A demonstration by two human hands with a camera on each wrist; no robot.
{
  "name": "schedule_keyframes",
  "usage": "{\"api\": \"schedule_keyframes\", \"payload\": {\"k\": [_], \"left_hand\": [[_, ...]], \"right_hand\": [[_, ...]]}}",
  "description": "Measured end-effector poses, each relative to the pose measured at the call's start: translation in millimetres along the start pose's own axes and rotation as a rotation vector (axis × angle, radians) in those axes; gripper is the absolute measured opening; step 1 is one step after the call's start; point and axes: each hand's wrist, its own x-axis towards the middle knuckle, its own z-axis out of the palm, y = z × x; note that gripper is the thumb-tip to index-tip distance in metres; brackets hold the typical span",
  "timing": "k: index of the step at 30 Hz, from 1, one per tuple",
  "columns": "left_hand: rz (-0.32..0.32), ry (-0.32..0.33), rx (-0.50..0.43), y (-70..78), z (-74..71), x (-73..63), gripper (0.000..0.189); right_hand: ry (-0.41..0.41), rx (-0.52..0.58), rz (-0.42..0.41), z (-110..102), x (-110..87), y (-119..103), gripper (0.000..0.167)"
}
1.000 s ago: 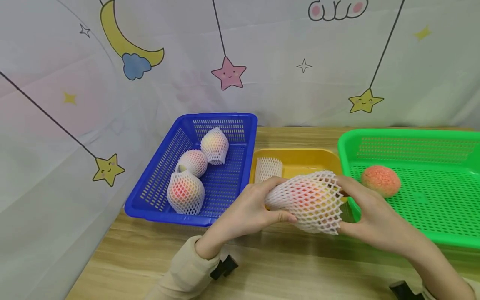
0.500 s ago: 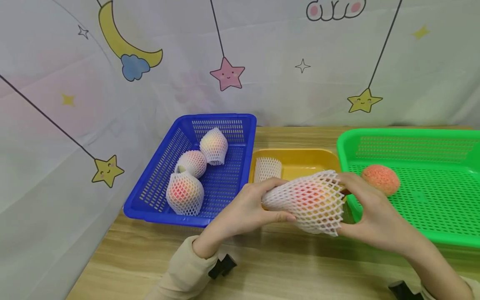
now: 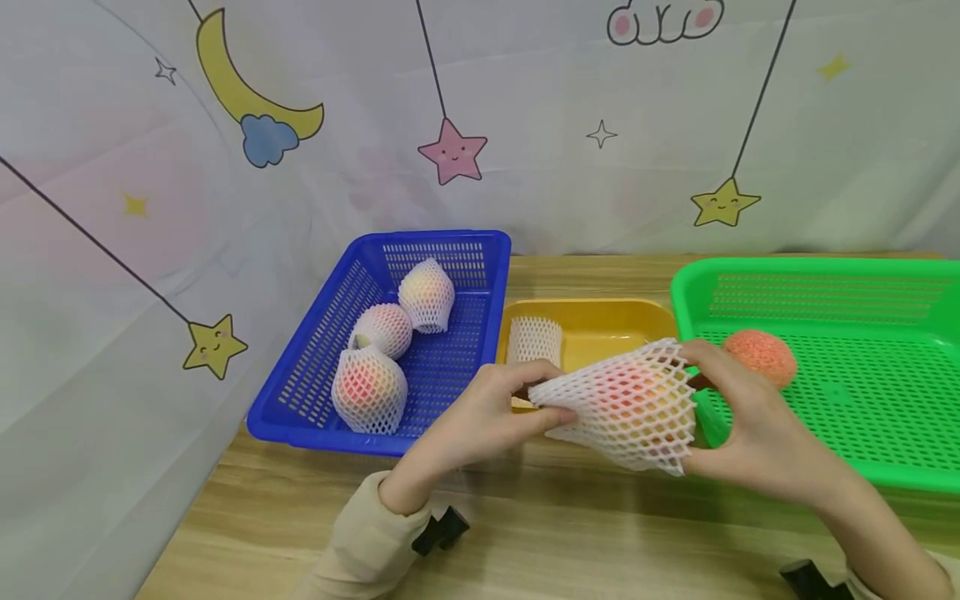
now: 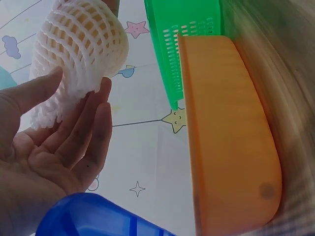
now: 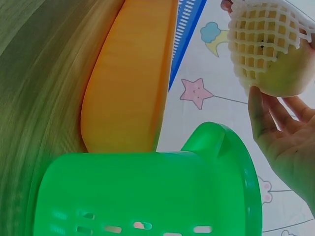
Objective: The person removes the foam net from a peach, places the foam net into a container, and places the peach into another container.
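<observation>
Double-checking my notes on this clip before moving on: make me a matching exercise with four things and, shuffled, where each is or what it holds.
Things:
1. blue basket
2. yellow tray
3. green basket
4. netted fruit in hand

Places or contents:
A. holds a bare pinkish-orange fruit
B. between the left hand and right hand
C. holds three net-covered fruits
D. holds a loose foam net

Pairs: 1-C, 2-D, 3-A, 4-B

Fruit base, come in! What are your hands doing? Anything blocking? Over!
Left hand pinching narrow end of foam net; right hand gripping wide end. Fruit inside, partly bare. Yellow tray beyond, nothing seen blocking.
</observation>
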Motion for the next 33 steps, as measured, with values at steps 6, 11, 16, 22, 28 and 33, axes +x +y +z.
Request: {"api": "schedule_keyframes", "payload": {"k": [6, 11, 16, 22, 28, 33], "left_hand": [[0.011, 0.041, -0.003, -0.9, 1.3, -0.1, 0.007], [0.036, 0.069, 0.004, -2.1, 2.6, 0.1, 0.006], [0.042, 0.084, 0.000, -1.7, 2.8, 0.3, 0.007], [0.033, 0.095, -0.001, -1.3, 2.8, -0.1, 0.007], [0.035, 0.097, 0.001, -0.7, 2.2, -0.6, 0.006], [0.034, 0.101, 0.002, -0.6, 2.1, -0.4, 0.006]], "right_hand": [[-0.014, -0.034, 0.036, -3, 0.3, -1, 0.089], [-0.004, -0.018, 0.034, -5, 0.1, 0, 0.089], [-0.008, -0.006, 0.008, -9, 0.1, 2, 0.089], [-0.017, -0.008, 0.022, -13, 0.2, 2, 0.092], [-0.021, -0.012, 0.013, -18, 0.8, 1, 0.091], [-0.006, -0.031, 0.057, -23, -0.5, -1, 0.091]]}}
